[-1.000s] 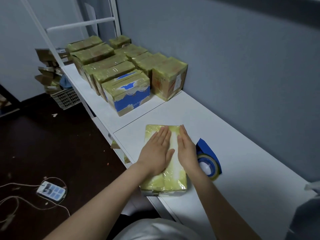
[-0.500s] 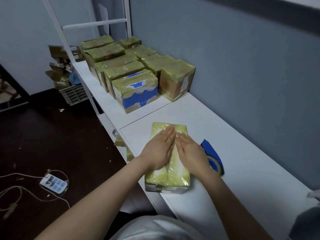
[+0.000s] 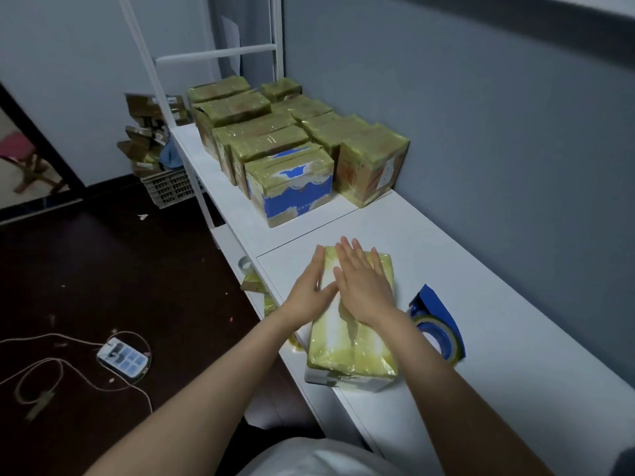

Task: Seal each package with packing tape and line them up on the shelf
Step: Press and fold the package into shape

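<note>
**While Tape Seats, Both Palms Bear Down**

Because fresh tape likely wants smoothing, the left grip and right grip lie spread flat on the package, just left of the tape dispenser on the shelf; sealed packages stand lined up well beyond the dispenser.

Down on the dark floor at the near left, a white power strip lies with a pale cable looping beside it. Farther back, a slotted crate sits below piled cardboard scraps. Far left, a red stool.
</note>
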